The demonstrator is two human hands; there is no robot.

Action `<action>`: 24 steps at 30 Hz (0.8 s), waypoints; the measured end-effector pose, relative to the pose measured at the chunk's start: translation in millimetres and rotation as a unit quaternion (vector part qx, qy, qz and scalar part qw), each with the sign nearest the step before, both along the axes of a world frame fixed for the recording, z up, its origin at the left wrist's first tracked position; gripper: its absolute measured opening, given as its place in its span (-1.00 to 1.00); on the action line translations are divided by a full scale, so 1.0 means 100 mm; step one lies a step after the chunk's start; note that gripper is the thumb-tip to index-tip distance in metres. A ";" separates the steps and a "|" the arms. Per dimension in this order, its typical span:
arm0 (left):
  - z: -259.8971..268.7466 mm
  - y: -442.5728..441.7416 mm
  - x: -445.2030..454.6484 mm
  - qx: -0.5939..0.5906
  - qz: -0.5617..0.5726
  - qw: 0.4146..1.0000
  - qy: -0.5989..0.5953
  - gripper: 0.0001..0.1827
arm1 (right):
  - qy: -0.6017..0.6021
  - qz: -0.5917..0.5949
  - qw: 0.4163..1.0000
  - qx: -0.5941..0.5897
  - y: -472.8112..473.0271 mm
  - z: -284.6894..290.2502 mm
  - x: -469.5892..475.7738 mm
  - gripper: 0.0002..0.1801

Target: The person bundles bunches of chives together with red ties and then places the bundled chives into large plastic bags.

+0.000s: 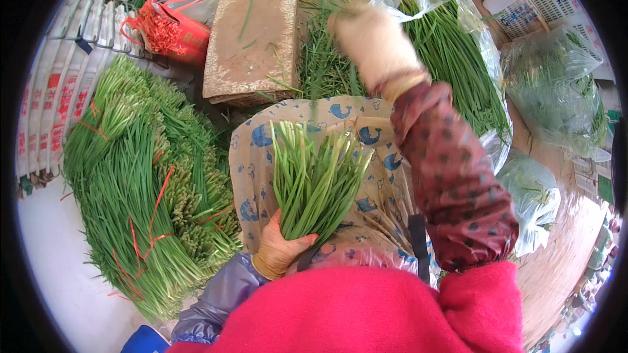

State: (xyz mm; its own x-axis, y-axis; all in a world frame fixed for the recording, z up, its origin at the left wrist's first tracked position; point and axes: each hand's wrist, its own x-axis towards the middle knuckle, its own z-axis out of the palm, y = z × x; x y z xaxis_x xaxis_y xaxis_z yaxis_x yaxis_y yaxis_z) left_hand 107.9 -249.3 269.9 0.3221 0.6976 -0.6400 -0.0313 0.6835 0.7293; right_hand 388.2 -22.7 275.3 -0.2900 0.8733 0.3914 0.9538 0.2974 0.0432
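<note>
A loose bunch of garlic chives is gripped near its lower part by my left hand, pale cut stem ends pointing away from me. It lies over a brownish plastic apron printed with blue whales. My right hand is blurred by motion above loose green trimmings, beside an open clear plastic bag holding long chives; its fingers cannot be made out. At my left, tied bundles of chives are piled up, bound with red string.
A worn patterned box stands ahead, with a red container of red ties to its left. White plastic crates rise at far left; white baskets are at upper right. Filled plastic bags sit along the right.
</note>
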 end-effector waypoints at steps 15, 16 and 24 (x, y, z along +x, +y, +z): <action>-0.11 -0.06 -0.11 0.030 0.020 0.999 0.016 -0.33 | 0.261 -0.023 0.930 -0.257 -1.55 -0.09 -0.46 -0.74; -0.08 -0.05 -0.09 0.021 0.027 0.999 -0.001 -0.34 | 0.309 -0.071 0.912 -0.260 -1.52 -0.16 -0.45 -0.75; 0.02 -0.05 0.00 0.020 0.009 1.000 -0.003 -0.26 | 0.540 0.001 0.752 -0.376 -0.74 0.27 -0.07 -0.60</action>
